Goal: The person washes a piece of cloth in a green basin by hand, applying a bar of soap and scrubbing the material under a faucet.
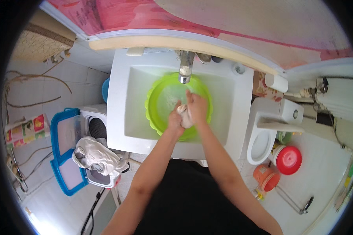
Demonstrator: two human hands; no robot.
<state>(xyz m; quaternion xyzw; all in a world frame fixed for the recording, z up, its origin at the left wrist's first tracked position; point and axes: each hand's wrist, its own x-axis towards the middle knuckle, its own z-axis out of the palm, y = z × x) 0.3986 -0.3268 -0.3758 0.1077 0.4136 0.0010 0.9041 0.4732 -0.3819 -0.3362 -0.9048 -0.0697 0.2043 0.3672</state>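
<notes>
A bright green plastic basin (150, 117) with a scalloped rim stands in the white sink (135, 88), holding water with some suds. Over its near right part, my left hand (175, 118) and my right hand (197, 107) grip a bunched, wet, whitish cloth (187, 119) between them. My right hand is higher and closes on the cloth from the right; my left hand presses it from the left. Part of the cloth is hidden by the fingers. The chrome faucet (185, 69) reaches over the basin's far edge, just beyond my hands.
White garments (97, 155) lie over a small twin-tub washing machine with its blue-framed lids (56, 132) raised at the left. A small glass (239, 68) stands on the sink's back right corner. To the right are a toilet (259, 147), a red-lidded bucket (289, 160) and an orange bucket (266, 177).
</notes>
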